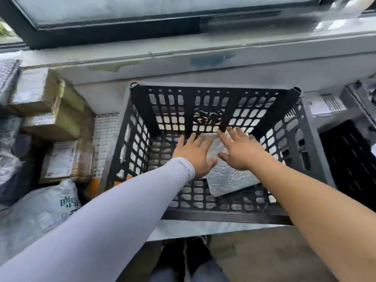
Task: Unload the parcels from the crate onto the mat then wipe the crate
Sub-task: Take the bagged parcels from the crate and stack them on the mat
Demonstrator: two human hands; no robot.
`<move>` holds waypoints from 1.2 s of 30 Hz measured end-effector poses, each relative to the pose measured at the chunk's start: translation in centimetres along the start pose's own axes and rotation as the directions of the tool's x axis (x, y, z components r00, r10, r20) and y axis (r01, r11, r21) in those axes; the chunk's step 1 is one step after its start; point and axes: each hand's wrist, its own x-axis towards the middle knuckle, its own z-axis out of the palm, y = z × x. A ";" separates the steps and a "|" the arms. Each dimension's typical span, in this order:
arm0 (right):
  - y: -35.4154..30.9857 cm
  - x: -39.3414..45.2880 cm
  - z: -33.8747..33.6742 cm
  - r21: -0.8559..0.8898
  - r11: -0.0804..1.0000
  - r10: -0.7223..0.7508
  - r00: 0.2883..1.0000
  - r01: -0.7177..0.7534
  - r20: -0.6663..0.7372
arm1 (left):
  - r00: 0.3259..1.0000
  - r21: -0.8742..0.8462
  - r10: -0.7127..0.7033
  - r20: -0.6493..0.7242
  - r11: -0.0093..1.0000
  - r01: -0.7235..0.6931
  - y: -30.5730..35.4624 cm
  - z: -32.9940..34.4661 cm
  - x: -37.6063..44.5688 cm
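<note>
Both hands are down inside the black plastic lattice crate, which sits dead centre on a pale sheet-like mat whose edge sticks out at 6 o'clock of the crate. One parcel is in there: a flat silvery foil-looking padded mailer lying on the crate floor, a bit right of centre and skewed so one corner points toward 6 o'clock.

The left hand, coming out of a light lavender sleeve, lies flat with fingers spread and straight over the mailer's 9 o'clock edge. No curl, nothing gripped. It looks like it's touching the mailer, but I can't say for sure. The right hand, bare forearm, with a ring on one finger, is also spread open over the mailer's 12 o'clock end, fingertips reaching toward the crate's far wall. Same deal: relaxed, not grasping anything.

Out at 9 o'clock of the crate there's a pile: brown cardboard boxes stacked, another taped cardboard box with a white shipping label below them, and at 8 o'clock a grey plastic mailing bag with green print. More wrapped stuff at the far left edge is too blurry to call.

At 3 o'clock sits a second dark crate-like bin. A grey ledge runs across at 12 o'clock.
</note>
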 end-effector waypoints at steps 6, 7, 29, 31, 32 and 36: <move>2.4 1.5 3.8 -0.051 0.998 -0.024 0.994 0.030 0.111 | 0.983 0.071 0.120 0.136 0.989 -0.131 3.3 4.9 3.5; 2.6 1.6 4.2 -0.036 0.999 -0.025 0.990 0.031 0.139 | 0.981 0.052 0.122 0.152 0.990 -0.131 3.7 5.4 4.0; 2.3 2.8 8.7 -0.134 0.987 -0.048 0.966 0.084 0.255 | 0.965 0.119 0.117 0.236 0.982 -0.148 -1.5 9.2 5.5; 2.1 2.7 8.6 -0.126 0.988 -0.056 0.960 0.093 0.273 | 0.966 0.106 0.127 0.225 0.982 -0.154 -1.8 9.3 5.3; 2.1 2.6 8.5 -0.116 0.988 -0.064 0.957 0.100 0.285 | 0.966 0.106 0.137 0.220 0.981 -0.164 -1.9 9.3 5.2; 1.9 2.3 7.9 -0.058 0.985 -0.138 0.947 0.162 0.291 | 0.963 0.085 0.147 0.224 0.982 -0.169 -1.5 9.5 4.7</move>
